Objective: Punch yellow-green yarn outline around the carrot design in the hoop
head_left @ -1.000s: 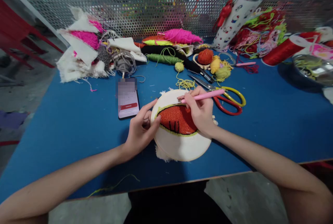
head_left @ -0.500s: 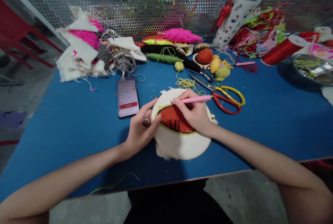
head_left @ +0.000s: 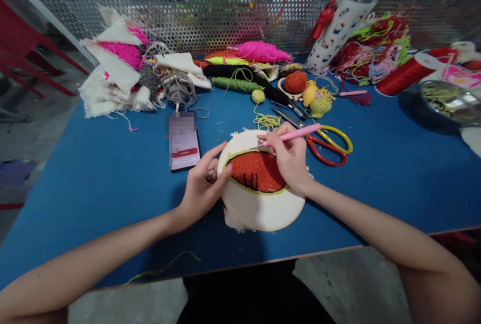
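Note:
A round embroidery hoop with white cloth lies on the blue table, stitched with an orange patch edged in black and yellow-green. My left hand grips the hoop's left rim, fingers curled on it. My right hand rests on the hoop's upper right and pinches a pink punch needle, its metal tip touching the cloth just above the orange patch. Yellow-green yarn trails from behind the hoop.
A phone lies left of the hoop. Red and yellow scissors sit right of my right hand. Yarn balls, skeins, cloth scraps, a tumbler, a red spool and a metal bowl line the back, before a perforated metal screen.
My right hand pushed the needle left and down into the cloth, then drew back up to the right, lifting the handle again. The left hand and hoop barely moved.

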Motion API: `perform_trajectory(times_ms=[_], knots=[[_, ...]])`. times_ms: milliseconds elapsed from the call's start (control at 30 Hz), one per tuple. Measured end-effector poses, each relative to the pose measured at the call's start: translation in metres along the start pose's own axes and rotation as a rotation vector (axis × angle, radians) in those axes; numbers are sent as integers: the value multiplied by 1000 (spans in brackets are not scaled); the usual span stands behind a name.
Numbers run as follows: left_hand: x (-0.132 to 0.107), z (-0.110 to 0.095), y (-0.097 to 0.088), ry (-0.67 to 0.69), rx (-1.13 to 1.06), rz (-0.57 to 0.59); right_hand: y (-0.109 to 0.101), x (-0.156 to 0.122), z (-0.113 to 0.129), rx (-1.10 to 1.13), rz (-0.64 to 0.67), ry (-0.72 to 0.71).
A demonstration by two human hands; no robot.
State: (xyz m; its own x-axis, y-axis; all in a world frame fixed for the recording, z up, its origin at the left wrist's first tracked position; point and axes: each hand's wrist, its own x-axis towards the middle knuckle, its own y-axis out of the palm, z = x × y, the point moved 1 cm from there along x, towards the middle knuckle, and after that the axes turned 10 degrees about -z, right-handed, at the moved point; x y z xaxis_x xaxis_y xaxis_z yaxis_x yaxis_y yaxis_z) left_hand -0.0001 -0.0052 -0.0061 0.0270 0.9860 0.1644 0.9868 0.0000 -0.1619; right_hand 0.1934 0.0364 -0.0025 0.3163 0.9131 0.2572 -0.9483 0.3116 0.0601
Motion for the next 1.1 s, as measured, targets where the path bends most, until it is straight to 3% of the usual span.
perform_trajectory(times_ms=[267, 500, 833, 967, 1100], knots=[[-3, -3, -1, 49, 11, -7, -2, -6, -4, -60, 76, -178], [-1, -3, 0, 83, 23, -19, -2, -3, 1, 49, -9, -113], [0, -5, 1, 115, 35, -26, -2, -2, 2, 56, -14, -44], [-2, -5, 1, 92, 27, -22, -2, -4, 1, -4, 32, -138], [-3, -5, 1, 72, -3, -2, 2, -6, 4, -193, 161, -276]])
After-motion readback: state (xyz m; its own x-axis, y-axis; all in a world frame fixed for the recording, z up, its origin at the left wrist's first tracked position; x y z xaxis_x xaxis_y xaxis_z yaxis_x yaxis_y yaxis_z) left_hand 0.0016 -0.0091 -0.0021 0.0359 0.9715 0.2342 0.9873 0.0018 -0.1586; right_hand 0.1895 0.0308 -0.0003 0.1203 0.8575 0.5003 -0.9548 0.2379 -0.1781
